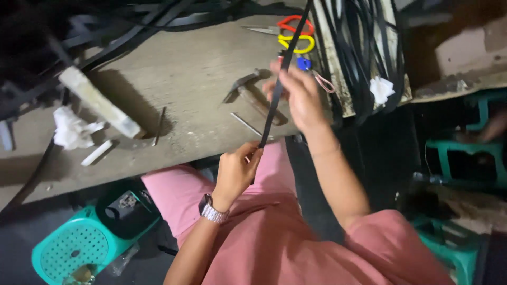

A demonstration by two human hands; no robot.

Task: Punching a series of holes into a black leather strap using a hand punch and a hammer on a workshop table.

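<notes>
A black strap (274, 100) runs taut between both hands: the left hand (236, 171) pinches its lower end, the right hand (298, 95) grips it higher (no cut visible yet). Beyond the right hand lie scissors (293, 32); left of it, a hammer (248, 89).

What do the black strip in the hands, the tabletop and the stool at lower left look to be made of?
Black strip: probably rubber or similar flexible material, matte, thin and flat, held between left hand and right hand.
Tabletop: likely bare wood or board, dull grey-brown, scuffed and stained.
Stool: moulded plastic, teal, slightly glossy, with a perforated seat.
</notes>
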